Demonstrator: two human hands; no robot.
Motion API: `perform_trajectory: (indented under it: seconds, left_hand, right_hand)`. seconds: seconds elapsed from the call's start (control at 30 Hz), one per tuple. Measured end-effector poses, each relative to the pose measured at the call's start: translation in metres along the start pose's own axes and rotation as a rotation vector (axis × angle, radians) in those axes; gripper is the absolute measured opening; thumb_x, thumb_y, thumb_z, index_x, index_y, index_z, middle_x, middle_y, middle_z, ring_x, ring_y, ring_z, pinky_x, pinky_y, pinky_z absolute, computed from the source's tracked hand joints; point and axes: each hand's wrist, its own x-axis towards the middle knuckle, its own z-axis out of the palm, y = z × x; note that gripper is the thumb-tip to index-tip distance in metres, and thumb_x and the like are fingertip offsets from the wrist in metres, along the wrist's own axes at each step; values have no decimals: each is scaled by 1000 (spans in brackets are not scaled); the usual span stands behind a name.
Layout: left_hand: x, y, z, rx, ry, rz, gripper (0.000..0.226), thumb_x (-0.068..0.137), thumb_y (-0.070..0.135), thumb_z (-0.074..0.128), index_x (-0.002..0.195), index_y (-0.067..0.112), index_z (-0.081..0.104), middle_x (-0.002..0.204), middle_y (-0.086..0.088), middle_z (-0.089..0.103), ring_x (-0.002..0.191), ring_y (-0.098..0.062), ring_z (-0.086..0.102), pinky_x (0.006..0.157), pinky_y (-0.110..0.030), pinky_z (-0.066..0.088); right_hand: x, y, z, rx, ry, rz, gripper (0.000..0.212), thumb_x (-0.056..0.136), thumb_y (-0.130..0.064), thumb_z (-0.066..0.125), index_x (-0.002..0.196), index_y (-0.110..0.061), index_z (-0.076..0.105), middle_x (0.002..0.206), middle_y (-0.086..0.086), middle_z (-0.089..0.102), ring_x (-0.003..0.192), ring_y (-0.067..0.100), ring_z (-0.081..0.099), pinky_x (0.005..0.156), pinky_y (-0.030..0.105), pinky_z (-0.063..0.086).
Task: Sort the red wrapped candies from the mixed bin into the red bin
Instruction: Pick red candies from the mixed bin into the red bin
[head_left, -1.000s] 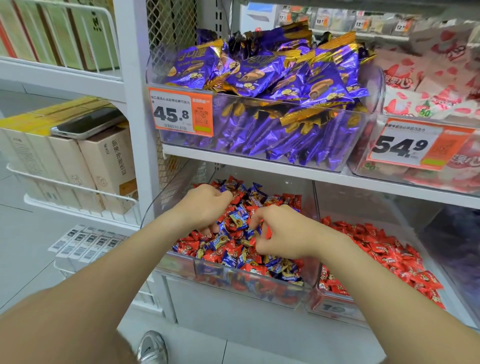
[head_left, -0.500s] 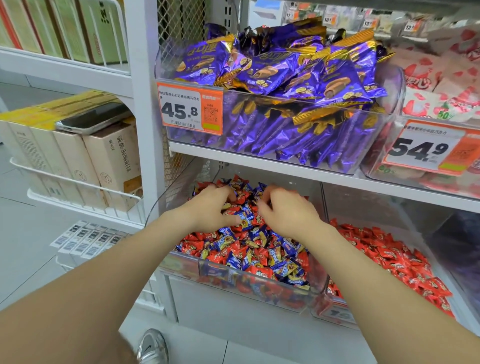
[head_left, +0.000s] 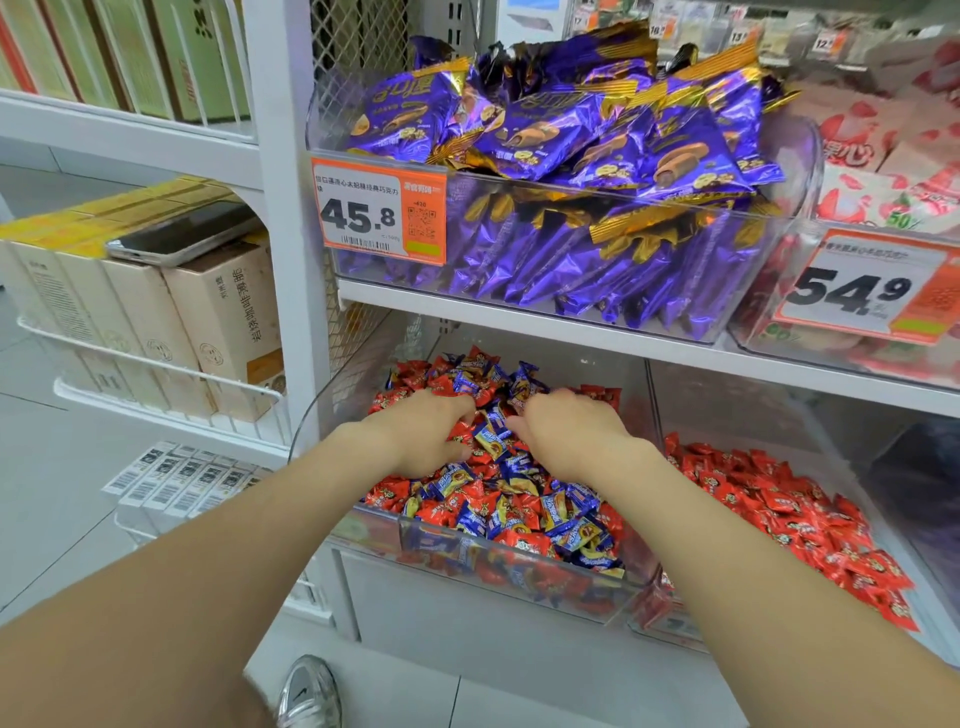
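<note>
The mixed bin (head_left: 519, 548) is a clear tub on the lower shelf, heaped with red and blue wrapped candies (head_left: 498, 499). Both of my hands are inside it, near the middle of the heap. My left hand (head_left: 423, 434) curls its fingers and thumb round a red candy (head_left: 460, 432). A few centimetres to the right, my right hand (head_left: 569, 434) digs its curled fingers into the pile, and its fingertips are hidden among the wrappers. The red bin (head_left: 670, 621) stands right beside it and holds only red candies (head_left: 779, 512).
The shelf board (head_left: 597, 332) just above the hands carries a tub of purple snack bags (head_left: 571, 156) and leaves little headroom. Boxes (head_left: 218, 322) with a phone (head_left: 182, 239) on top sit on the left rack. My shoe (head_left: 309, 693) is on the floor below.
Both hands have pushed further back into the mixed bin. They lie closer together than a second ago. The right hand came up from the front part of the heap.
</note>
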Motion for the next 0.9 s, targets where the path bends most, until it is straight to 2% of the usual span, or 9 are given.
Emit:
perform_trajectory:
  seconds: [0.1, 0.2, 0.37, 0.43, 0.53, 0.63, 0.73, 0.83, 0.9]
  left_hand:
    - [-5, 1, -3, -59, -7, 7, 23, 107, 40, 53, 120, 24, 43, 88, -4, 60, 82, -24, 58, 71, -40, 44]
    - [-9, 7, -9, -186, 39, -2, 15, 110, 36, 42, 113, 24, 34, 92, -5, 58, 79, -16, 54, 69, -39, 41]
    - [-16, 11, -20, -278, 172, -48, 19, 107, 39, 40, 101, 21, 41, 85, -2, 57, 76, -18, 55, 61, -33, 37]
    - [-19, 13, -24, -294, 280, -71, 31, 100, 43, 38, 85, 17, 44, 77, -5, 58, 73, -25, 54, 62, -37, 38]
    - [-22, 14, -29, -313, 385, -84, 36, 92, 44, 41, 73, 14, 40, 66, -8, 53, 64, -26, 48, 59, -39, 37]
    - [-25, 10, -31, -366, 338, -131, 33, 94, 35, 53, 80, 6, 45, 73, -19, 66, 60, -23, 54, 59, -43, 50]
    - [-27, 8, -30, -502, 240, -149, 19, 92, 20, 59, 84, 10, 46, 82, -16, 76, 53, -18, 60, 50, -31, 52]
    - [-28, 7, -31, -646, 235, -166, 20, 91, 15, 61, 81, 14, 44, 82, -12, 78, 55, -19, 61, 54, -32, 55]
    - [-27, 6, -31, -633, 272, -170, 23, 89, 18, 64, 78, 16, 44, 77, -7, 77, 55, -19, 60, 54, -32, 53]
  right_hand:
    - [2, 10, -1, 227, -13, -7, 52, 113, -46, 33, 78, -11, 50, 70, 5, 52, 62, 26, 51, 64, 41, 47]
    - [-1, 15, -3, 388, 20, -54, 51, 109, -42, 47, 69, -11, 46, 58, 7, 41, 52, 25, 41, 55, 36, 36]
    - [-11, 5, -7, 571, 55, -70, 36, 105, -25, 49, 100, 4, 70, 76, 24, 64, 53, 18, 42, 50, 28, 37]
    - [-9, -1, -3, 559, 62, -61, 39, 102, -26, 47, 82, 3, 64, 71, 24, 59, 55, 21, 42, 55, 32, 40]
    - [-7, -9, 4, 380, 102, -49, 55, 105, -48, 53, 66, -8, 58, 57, 3, 52, 55, 25, 52, 59, 37, 46]
    - [-4, -21, 6, 203, 172, -114, 37, 106, -47, 54, 91, -17, 70, 77, 1, 61, 77, 30, 65, 65, 37, 46]
    - [0, -30, 10, 102, 105, -191, 24, 103, -37, 57, 115, -21, 70, 93, 3, 64, 93, 33, 67, 70, 39, 49]
    - [4, -34, 16, 57, 38, -160, 29, 96, -33, 63, 121, -21, 68, 107, 7, 67, 101, 34, 65, 78, 44, 56]
    - [6, -32, 13, 154, 51, -129, 25, 92, -33, 67, 114, -23, 73, 99, 4, 69, 92, 29, 67, 77, 43, 59]
